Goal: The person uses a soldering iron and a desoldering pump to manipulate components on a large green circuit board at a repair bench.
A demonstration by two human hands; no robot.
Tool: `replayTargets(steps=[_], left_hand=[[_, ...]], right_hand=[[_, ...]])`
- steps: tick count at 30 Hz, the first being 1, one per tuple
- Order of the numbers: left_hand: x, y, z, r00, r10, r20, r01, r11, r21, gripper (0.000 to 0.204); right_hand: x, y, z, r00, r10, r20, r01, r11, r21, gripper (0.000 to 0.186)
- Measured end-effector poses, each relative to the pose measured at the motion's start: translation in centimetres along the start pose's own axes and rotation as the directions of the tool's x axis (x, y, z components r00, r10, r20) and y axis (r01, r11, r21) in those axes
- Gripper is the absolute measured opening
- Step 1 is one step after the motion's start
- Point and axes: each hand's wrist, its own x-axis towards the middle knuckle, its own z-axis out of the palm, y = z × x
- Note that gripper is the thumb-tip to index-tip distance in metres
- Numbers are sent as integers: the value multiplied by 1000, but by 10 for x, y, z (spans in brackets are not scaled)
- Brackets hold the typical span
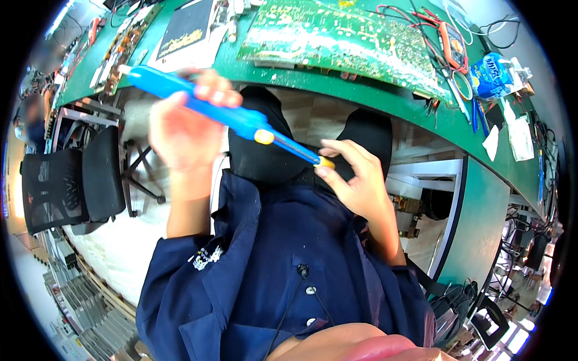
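A blue desoldering pump (241,119) slants across in front of me, above my lap. Its pale tip points to the upper left, and a yellow button sits on its body. My left hand (189,129) is wrapped round the pump's blue barrel. At the other end the plunger rod with its spring stands out of the body. My right hand (358,180) pinches the yellow knob (326,163) at the end of that rod between thumb and fingers. Both hands are in the air, nearer to me than the bench edge.
A large green circuit board (337,36) lies on the green bench (265,77). To its right are an orange multimeter (453,45), a tape roll (462,85) and a blue packet (490,75). An office chair (99,174) stands at left; other people are at far left.
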Motion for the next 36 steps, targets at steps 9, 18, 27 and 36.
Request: replayTargets(steps=[9,18,27,36], left_hand=[[168,141,-113,865,342,-366,205,424,882,41],[269,82,-168,937,226,-266,330,-327,885,57],[319,69,-180,946,322,19,199,-631,750,60],[247,-43,-25,843,-310,440,-507,-181,843,27]], right_hand=[[-23,17,-62,897,155,-413,-116,986,119,18],[-23,19,-87,826,41,-562,29,993,115,12],[-21,33,-99,813,79,-578,-31,995,93,14],[24,30,-155,836,71,-544,-6,993,121,33]])
